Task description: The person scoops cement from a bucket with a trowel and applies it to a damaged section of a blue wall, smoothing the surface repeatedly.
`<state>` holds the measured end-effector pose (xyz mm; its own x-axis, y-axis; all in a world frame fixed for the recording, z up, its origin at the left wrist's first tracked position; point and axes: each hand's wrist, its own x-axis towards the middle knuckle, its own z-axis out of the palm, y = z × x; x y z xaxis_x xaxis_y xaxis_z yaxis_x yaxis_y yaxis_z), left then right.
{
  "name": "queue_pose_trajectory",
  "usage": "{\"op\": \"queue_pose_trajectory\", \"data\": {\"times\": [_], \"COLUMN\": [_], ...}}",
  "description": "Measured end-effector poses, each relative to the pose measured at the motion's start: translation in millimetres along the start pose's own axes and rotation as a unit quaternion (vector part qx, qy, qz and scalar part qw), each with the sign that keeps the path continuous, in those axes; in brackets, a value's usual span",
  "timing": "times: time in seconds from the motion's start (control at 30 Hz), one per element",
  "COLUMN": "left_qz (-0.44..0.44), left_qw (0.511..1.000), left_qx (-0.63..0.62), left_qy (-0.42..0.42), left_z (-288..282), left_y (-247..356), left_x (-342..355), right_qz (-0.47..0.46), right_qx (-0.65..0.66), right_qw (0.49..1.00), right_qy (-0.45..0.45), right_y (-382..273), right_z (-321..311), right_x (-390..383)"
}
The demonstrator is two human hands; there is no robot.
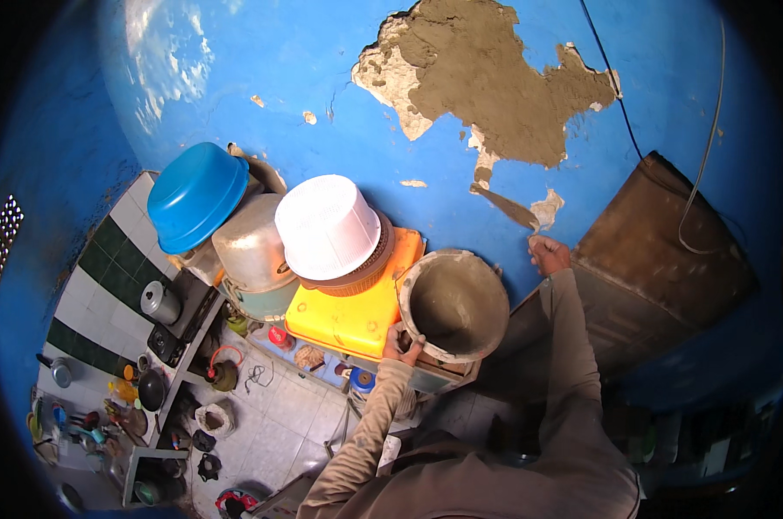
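Observation:
My left hand (402, 344) is closed on the near-left rim of a round, mortar-smeared bucket (490, 290). Grey-brown wet mortar (447, 318) lies inside it. In my right hand (549, 257) is a trowel (507, 208), its blade pointing up and left at the blue wall (296, 52); whether the blade touches the wall I cannot tell. Above the blade, a large irregular patch of mortar (504, 86) covers part of the wall, with pale bare plaster (400, 73) along its left edge. A small pale chipped spot (547, 209) shows beside the trowel.
Left of the bucket stand a yellow plastic box (339, 322), a white basin (329, 225), a metal pot (255, 242) and a blue basin (198, 195). A brown cabinet (659, 242) rises at right, with cables hanging beside it. Kitchenware and a gas cylinder (224, 375) are lower left.

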<state>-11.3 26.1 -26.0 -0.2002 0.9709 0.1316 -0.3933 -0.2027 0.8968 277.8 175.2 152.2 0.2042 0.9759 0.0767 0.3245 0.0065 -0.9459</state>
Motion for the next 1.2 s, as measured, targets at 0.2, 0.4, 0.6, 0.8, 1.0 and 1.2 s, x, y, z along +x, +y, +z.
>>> {"op": "queue_pose_trajectory", "data": {"times": [0.2, 0.4, 0.6, 0.8, 1.0, 1.2], "left_qz": [-0.005, -0.014, -0.026, -0.019, -0.005, 0.011], "left_qw": [1.0, 1.0, 1.0, 1.0, 1.0, 1.0], "left_qx": [0.0, -0.018, 0.003, -0.01, -0.006, -0.02], "left_qy": [0.0, -0.001, -0.01, -0.017, -0.007, 0.002], "left_z": [-1, 0, -1, -4, 0, -1], "left_y": [-2, -6, -8, -7, -5, -9], "left_x": [0, 0, -1, 1, 1, 1], "right_qz": [0.011, -0.029, -0.108, -0.187, -0.218, -0.196], "right_qx": [-0.036, -0.037, -0.118, -0.278, -0.296, -0.3], "right_qw": [0.999, 0.999, 0.987, 0.939, 0.918, 0.927], "right_qy": [0.002, 0.003, 0.03, 0.081, 0.146, 0.113], "right_y": [5, 23, 30, 4, 15, 12], "right_z": [-5, -20, -4, 39, 25, 7], "right_x": [8, -10, -25, -19, -10, -5]}}
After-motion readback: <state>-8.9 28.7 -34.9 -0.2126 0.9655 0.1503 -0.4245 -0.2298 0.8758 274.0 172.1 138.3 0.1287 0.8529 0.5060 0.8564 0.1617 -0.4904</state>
